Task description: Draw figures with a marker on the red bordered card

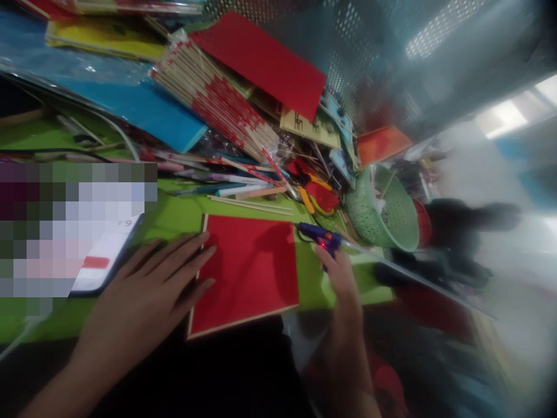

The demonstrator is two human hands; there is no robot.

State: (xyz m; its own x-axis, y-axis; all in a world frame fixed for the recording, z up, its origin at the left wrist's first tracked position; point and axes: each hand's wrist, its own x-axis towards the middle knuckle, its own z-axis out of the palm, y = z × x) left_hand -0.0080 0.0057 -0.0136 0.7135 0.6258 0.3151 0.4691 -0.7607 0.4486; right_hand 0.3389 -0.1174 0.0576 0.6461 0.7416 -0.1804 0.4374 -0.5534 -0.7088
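Observation:
A red square board (255, 273) with a pale wooden edge lies on the green table top (178, 215) in front of me. My left hand (148, 290) rests flat on the board's left edge, fingers stretched out and apart. My right hand (337, 273) is wrapped round the grip of a blue glue gun (319, 235), whose nozzle points left, just past the board's upper right corner. A small red light glows on the gun.
A phone (104, 264) lies left of my left hand. Behind the board are loose sticks and pens (243, 191), a bundle of red-tipped sticks (213, 96), coloured sheets (261, 61), scissors (319, 194) and a green basket (383, 209). The right side is blurred.

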